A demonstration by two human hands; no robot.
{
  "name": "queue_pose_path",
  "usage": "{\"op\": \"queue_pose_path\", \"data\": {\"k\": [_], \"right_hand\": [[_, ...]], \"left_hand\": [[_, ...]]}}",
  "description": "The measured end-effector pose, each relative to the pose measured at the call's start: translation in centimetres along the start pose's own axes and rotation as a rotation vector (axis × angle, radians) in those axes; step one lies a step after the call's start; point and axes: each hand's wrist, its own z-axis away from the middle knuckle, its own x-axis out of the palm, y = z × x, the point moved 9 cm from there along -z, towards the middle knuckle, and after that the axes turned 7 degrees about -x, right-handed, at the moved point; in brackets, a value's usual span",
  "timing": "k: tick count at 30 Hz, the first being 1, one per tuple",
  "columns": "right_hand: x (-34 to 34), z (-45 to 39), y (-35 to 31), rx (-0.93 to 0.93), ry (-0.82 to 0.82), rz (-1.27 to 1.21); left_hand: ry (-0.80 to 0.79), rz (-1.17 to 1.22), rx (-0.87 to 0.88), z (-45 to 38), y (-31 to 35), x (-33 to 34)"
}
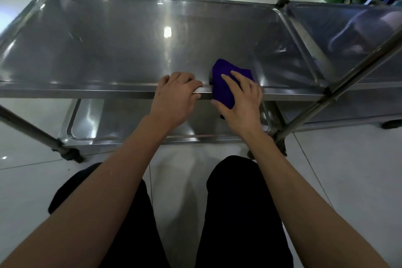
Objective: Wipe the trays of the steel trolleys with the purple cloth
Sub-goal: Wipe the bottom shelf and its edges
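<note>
A steel trolley fills the view, and its middle tray (121, 45) is wide and shiny. The purple cloth (224, 85) is folded over the tray's near rim, right of centre. My right hand (241, 102) lies on the cloth, thumb below the rim and fingers spread over the top, gripping it against the edge. My left hand (174, 98) grips the same rim just left of the cloth, fingers curled over the edge into the tray. A lower tray (91, 119) shows beneath.
A second steel trolley (352, 32) stands against the right side. Slanted steel posts (356, 72) cross at right and at lower left (28, 130). A castor (71, 155) sits on the white tiled floor. My legs in dark trousers are below. Green and blue items lie at the far right.
</note>
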Motion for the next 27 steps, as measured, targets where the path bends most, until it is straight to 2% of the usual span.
{"op": "queue_pose_path", "data": {"k": [4,8,11,13,17,22,27], "right_hand": [[0.5,0.8,-3.4,-0.062,-0.023,-0.094],[0.8,2.4,-7.6,-0.135,0.034,-0.235],[3.3,4.2,-10.8,-0.216,-0.036,-0.287],[5.8,5.1,-12.1,-0.228,-0.095,-0.308],[11.3,5.6,-13.2,-0.202,-0.212,-0.349],[18.6,6.0,-13.4,-0.059,-0.375,-0.429],[24.9,4.9,-14.4,0.006,-0.428,-0.489]], "left_hand": [[0.084,-0.020,0.004,2.5,-1.6,-1.3],[0.203,-0.024,-0.004,5.9,-4.6,-3.6],[0.204,-0.011,-0.003,7.8,-6.8,-4.5],[0.129,-0.017,-0.036,8.7,-9.0,-4.2],[-0.096,-0.019,-0.212,10.5,-15.6,-1.7],[-0.162,-0.015,-0.322,13.3,-22.2,0.5],[-0.237,-0.064,-0.425,16.3,-28.0,3.5]]}}
